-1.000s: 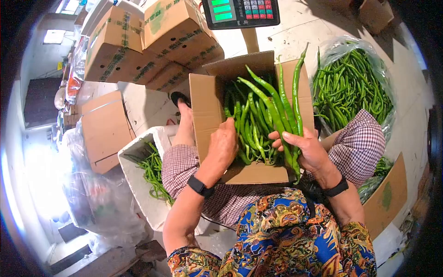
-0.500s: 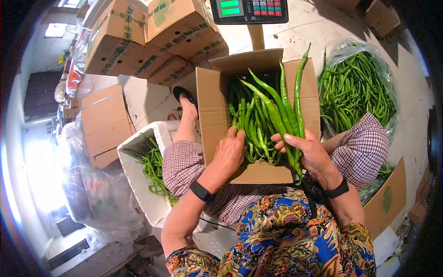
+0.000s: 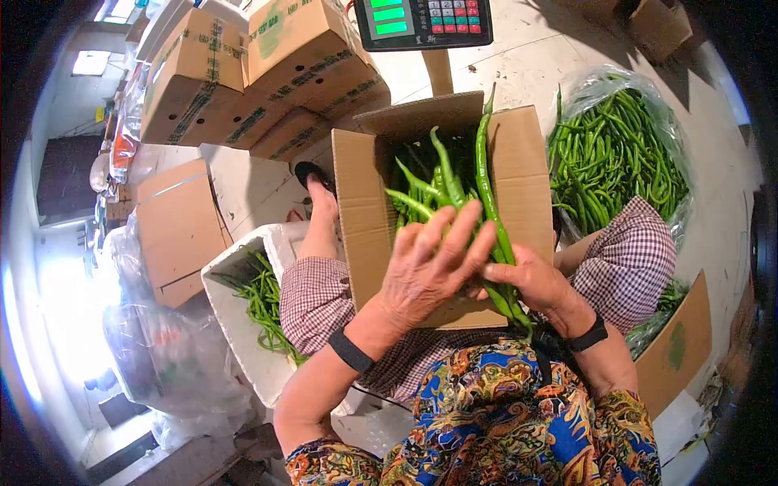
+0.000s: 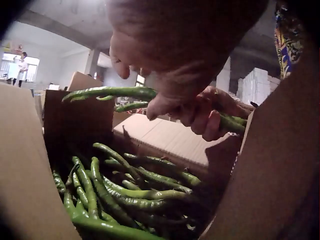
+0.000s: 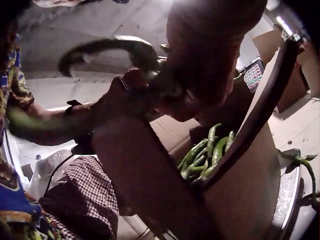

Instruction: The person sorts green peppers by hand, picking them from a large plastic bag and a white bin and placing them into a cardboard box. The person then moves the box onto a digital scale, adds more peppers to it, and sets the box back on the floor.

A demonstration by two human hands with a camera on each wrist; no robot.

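Note:
Long green chili peppers (image 3: 484, 162) stick up from my right hand (image 3: 531, 283), which grips their lower ends over the near right side of an open cardboard box (image 3: 361, 219). My left hand (image 3: 429, 263) overlaps the bunch, its thumb and fingers holding chili peppers (image 4: 115, 92) that fan out forward and left. In the left wrist view the two hands meet just above the box opening. More chili peppers (image 4: 135, 190) lie piled inside the box; in the head view my left hand hides much of this pile.
A clear plastic bag of chili peppers (image 3: 620, 150) stands at the right. At the left is a white foam box (image 3: 235, 324) with more peppers. Stacked cartons (image 3: 267, 81) and a digital scale (image 3: 425, 24) are beyond; a cardboard sheet (image 3: 182, 231) lies far left.
My left hand has left the pepper pile inside the box and moved right, over to the bunch in my right hand. Some held peppers now lean left; the right hand has stayed nearly in place.

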